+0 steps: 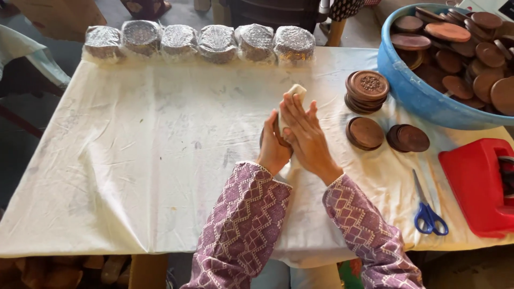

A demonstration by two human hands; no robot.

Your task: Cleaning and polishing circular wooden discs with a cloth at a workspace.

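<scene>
Together, both hands meet over the middle of the counter (134, 176), which is covered by a cream cloth. The left hand (274, 147) is closed around a dark round disc (262, 138), mostly hidden behind it. The right hand (303, 134) lies flat, fingers straight, pressing a pale cloth pad (296, 92) against the disc. Just to the right sit three short stacks of brown wooden discs (367, 88), with a blue basin (415, 93) of more discs beyond. Six film-wrapped bundles (217, 43) line the far edge. Blue-handled scissors (428, 208) and a red dispenser (476, 184) lie near right.
</scene>
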